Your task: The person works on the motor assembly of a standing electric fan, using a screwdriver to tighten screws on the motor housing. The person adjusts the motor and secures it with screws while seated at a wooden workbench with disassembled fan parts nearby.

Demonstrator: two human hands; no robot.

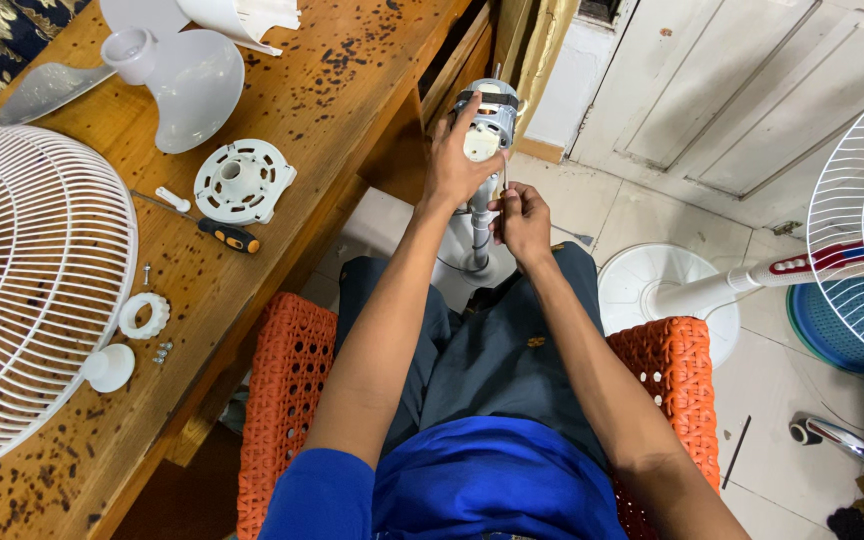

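Metal and grey plastic make up the bare fan motor [485, 125] that stands on its white stem between the person's knees; nothing around it serves as a holder with contents except a blue basket [832, 325] far to the right of the right hand, and what lies in it cannot be told. From the head camera, the left hand [455, 160] wraps the motor's near side, fingers curled shut around the housing, forefinger reaching up across its top; the right hand [522, 222] sits just below and beside it, fingers pinched closed on a thin tool or wire too small to tell; well to the left of the left hand, the wooden table [352, 70] carries a white fan guard [22, 290], a fan blade [177, 75], a round white back cover [242, 180] and a screwdriver [224, 234].
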